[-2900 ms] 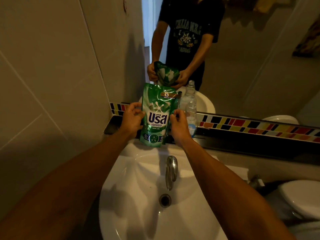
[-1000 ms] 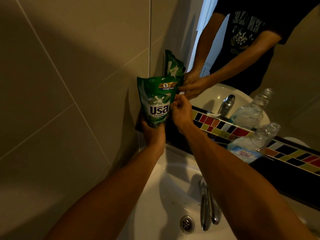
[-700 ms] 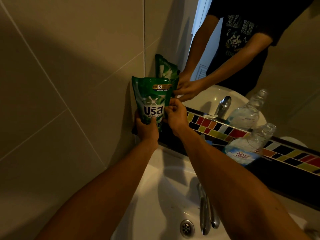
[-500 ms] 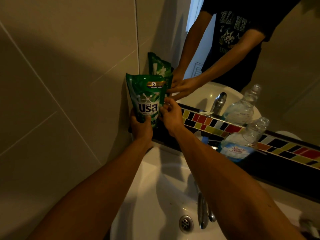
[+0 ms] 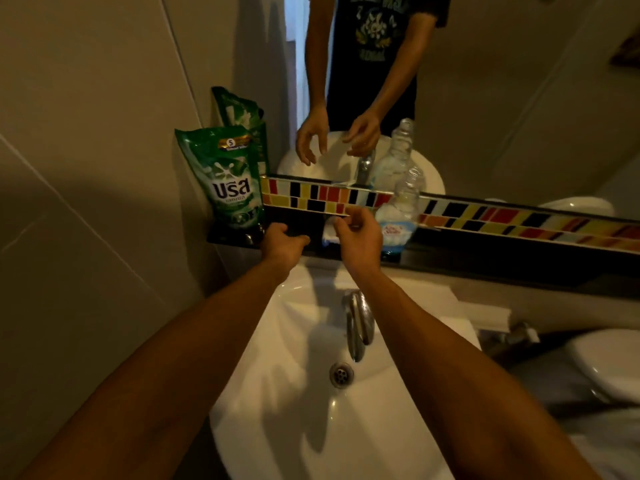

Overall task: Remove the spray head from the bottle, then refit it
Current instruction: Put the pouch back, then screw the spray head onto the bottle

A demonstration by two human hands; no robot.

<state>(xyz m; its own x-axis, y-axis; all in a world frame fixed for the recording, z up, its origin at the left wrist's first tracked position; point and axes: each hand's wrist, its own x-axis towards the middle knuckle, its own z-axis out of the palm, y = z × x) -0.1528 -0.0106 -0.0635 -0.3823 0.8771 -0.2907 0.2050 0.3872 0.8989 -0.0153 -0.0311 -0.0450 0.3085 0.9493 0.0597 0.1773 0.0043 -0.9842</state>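
Observation:
A clear plastic bottle (image 5: 398,216) with a blue and white label stands on the dark shelf (image 5: 485,251) under the mirror; its narrow clear top shows no distinct spray head. My right hand (image 5: 358,233) hovers just left of the bottle, fingers loosely curled and holding nothing. My left hand (image 5: 282,242) is a little further left at the shelf's front edge, also empty. The mirror shows both hands with fingers apart. A small white object (image 5: 329,233) lies on the shelf, partly hidden behind my right hand.
A green detergent pouch (image 5: 232,181) stands at the shelf's left end against the tiled wall. Below are the white basin (image 5: 294,410) with its chrome tap (image 5: 356,323) and drain (image 5: 341,374). A toilet (image 5: 609,362) sits at the right.
Both hands let go of the green pouch, which now stands alone on the shelf. They have drawn back and shifted right toward the bottle. The view has tilted down over the basin.

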